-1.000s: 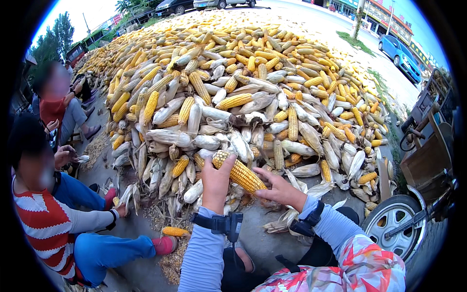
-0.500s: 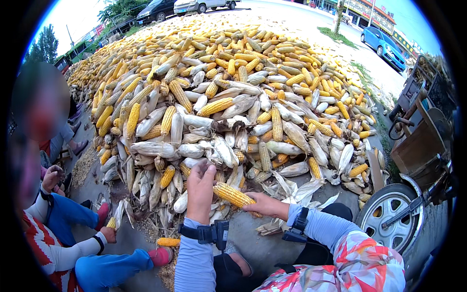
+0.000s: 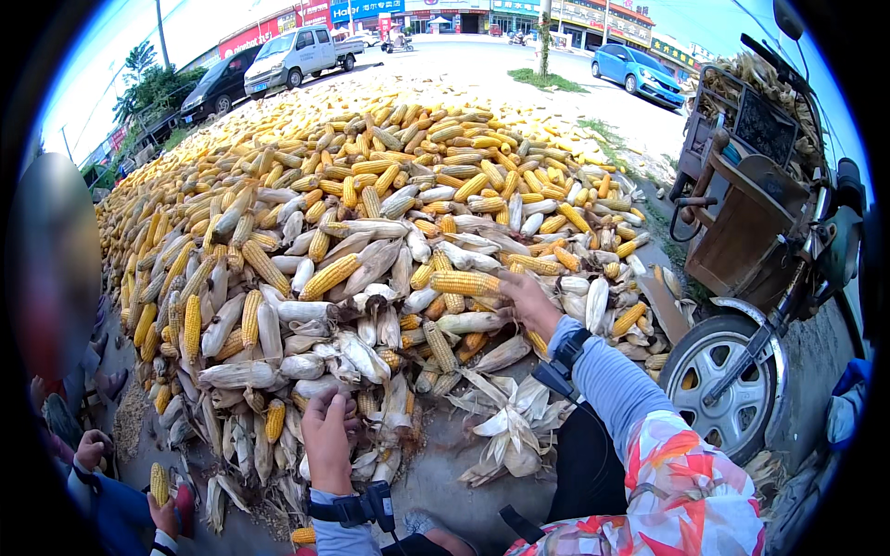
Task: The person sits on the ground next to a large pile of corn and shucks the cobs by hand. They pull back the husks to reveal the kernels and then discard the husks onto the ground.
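My right hand (image 3: pixel 534 302) is stretched out over the pile, closed round one end of a bare yellow ear of corn (image 3: pixel 465 284). The ear lies level and points left, above other ears. Lower and to the left, my left hand (image 3: pixel 328 439) hovers in front of the near side of the pile with loosely curled fingers, somewhat apart; I see nothing in it. Ears in pale dry husks (image 3: pixel 357 355) lie just beyond it. A bunch of peeled husks (image 3: pixel 512 422) rests on the ground between my two arms.
The big corn pile (image 3: pixel 389 157) spreads far ahead. At right stands a cargo tricycle (image 3: pixel 728 385) loaded with husks. To my left sits a co-worker, whose hand (image 3: pixel 163 512) holds an ear. A blue car (image 3: pixel 638 74) and a white pickup (image 3: pixel 301 57) stand behind the pile.
My right hand has carried the ear forward, up over the pile. My left hand has come away from the ear and sits lower. The view has tilted up and turned right.
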The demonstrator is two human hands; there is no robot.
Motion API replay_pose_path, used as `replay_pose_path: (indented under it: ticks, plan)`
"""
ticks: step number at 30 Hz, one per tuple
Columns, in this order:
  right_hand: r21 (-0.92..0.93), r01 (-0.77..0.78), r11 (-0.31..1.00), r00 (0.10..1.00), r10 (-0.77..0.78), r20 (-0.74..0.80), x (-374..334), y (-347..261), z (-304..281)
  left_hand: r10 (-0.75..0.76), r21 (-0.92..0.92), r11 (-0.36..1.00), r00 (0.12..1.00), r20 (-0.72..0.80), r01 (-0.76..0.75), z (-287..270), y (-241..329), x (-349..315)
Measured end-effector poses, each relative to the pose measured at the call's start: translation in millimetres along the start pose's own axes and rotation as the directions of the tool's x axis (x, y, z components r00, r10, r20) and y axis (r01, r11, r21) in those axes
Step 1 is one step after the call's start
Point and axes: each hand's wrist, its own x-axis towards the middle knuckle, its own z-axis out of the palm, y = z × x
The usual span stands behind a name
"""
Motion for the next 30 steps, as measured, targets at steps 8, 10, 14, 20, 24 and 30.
replay_pose_path:
  ticks: [8, 10, 14, 20, 24, 30]
  plan:
    - [0.097, 0.353, 0.931, 0.933, -0.341, -0.119, 7.4, -42.7, -15.1, 0.033, 0.07, 0.997, 0.997, 0.063, -0.037, 6.9, -7.9, 4.8]
    - [0.041, 0.118, 0.992, 0.993, -0.118, -0.007, -8.5, 20.2, -1.4, 0.029, 0.062, 0.997, 0.994, 0.101, -0.035, 17.0, -11.2, 4.8]
    - [-0.401, -0.128, 0.907, 0.925, 0.255, 0.282, -55.5, 146.0, 21.7, 0.012, 0.105, 0.994, 0.986, 0.164, -0.029, 34.6, -12.6, -3.1]
    - [-0.683, 0.566, 0.461, 0.534, 0.426, 0.73, -97.4, 240.3, 51.3, 0.096, 0.236, 0.96, 0.967, 0.238, -0.153, 43.3, -24.3, -12.1]
    - [-0.69, 0.457, 0.561, 0.69, 0.266, 0.673, -74.7, 262.0, 40.2, 0.099, 0.512, 0.795, 0.902, 0.421, -0.326, 62.2, -35.5, -30.7]
    - [-0.796, 0.152, 0.586, 0.943, 0.155, 0.294, -50.6, 227.7, 36.0, -0.1, 0.635, 0.507, 0.692, 0.715, -0.583, 69.5, -56.8, -55.6]
